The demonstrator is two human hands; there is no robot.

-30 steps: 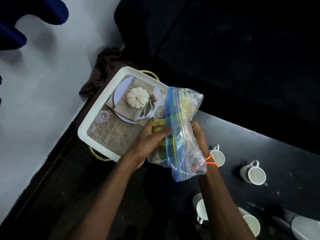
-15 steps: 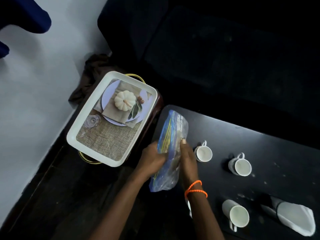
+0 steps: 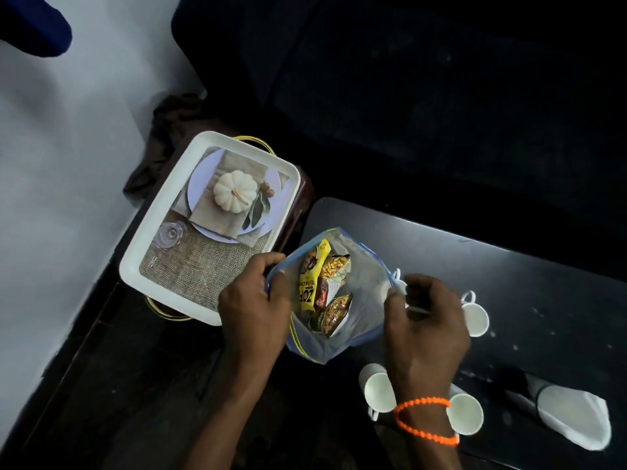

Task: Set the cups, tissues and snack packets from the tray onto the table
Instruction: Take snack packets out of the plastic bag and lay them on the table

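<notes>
Nearest to us, our two forearms reach forward over the dark tabletop (image 3: 509, 300). Our right wrist wears an orange bead bracelet (image 3: 424, 418), and on either side of it stand two white cups: one (image 3: 378, 391) to the left, one (image 3: 465, 415) to the right. At the near right lies a rolled white tissue (image 3: 573, 417) on the same surface.

A little further on, our left hand (image 3: 254, 303) pinches the left rim of a clear zip bag (image 3: 364, 300), and our right hand (image 3: 424, 320) pinches the right rim, so the mouth of the bag gapes wide between them. Inside we see the snack packets (image 3: 325, 293): a yellow one upright, with several orange and dark ones packed beside it. The bag sits at the near left end of the tabletop. Just past our right hand another white cup (image 3: 475, 318) stands with its handle pointing away; a further one is mostly hidden behind our fingers.

Further left, off the tabletop, the white tray (image 3: 149, 245) rests on a stand with yellow handles, its base printed with a pumpkin picture. Beyond it, a brown cloth (image 3: 166, 130) lies crumpled against the pale wall.
</notes>
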